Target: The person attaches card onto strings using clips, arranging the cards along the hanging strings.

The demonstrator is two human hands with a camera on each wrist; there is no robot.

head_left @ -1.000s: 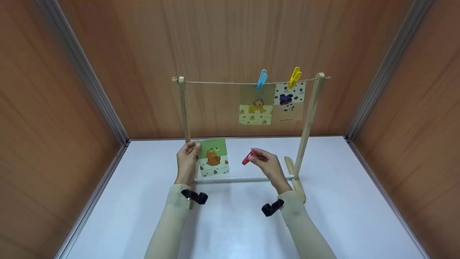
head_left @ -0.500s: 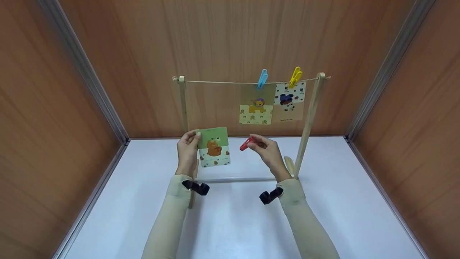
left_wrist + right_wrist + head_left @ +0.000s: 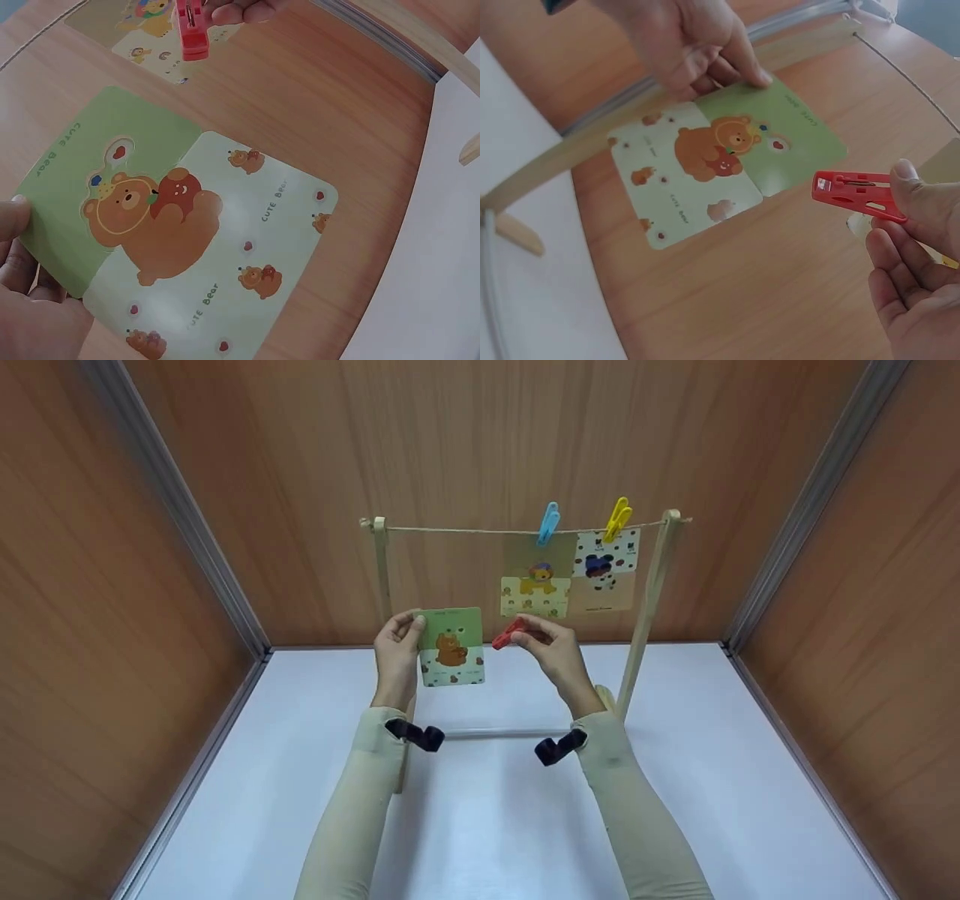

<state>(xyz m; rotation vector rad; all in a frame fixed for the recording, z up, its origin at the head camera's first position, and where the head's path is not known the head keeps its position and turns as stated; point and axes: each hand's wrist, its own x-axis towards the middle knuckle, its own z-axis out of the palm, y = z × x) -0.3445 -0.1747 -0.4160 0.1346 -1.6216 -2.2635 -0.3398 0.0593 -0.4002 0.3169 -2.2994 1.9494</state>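
My left hand (image 3: 396, 658) pinches a green and white bear card (image 3: 452, 649) by its upper left edge, thumb in front. The card hangs upright in the air below the string (image 3: 450, 531). To its right, my right hand (image 3: 555, 656) holds a red clothespin (image 3: 508, 634) between thumb and fingers, nose pointing toward the card. The right wrist view shows the clothespin (image 3: 855, 191) apart from the card, its handle end between the thumb and fingers. On the string, a blue clothespin (image 3: 549, 523) holds a lion card (image 3: 535, 596), and a yellow clothespin (image 3: 618, 520) holds a dog card (image 3: 604, 570).
A wooden frame with a left post (image 3: 382, 570) and a right post (image 3: 646, 615) carries the string. Its white lower bar (image 3: 502, 733) runs just above the white table (image 3: 480, 825). Wood panels (image 3: 465, 442) enclose the back and sides.
Both hands have risen toward the string, carrying the bear card and the red clothespin. The clothespin has come closer to the card. The two hanging cards stay in place.
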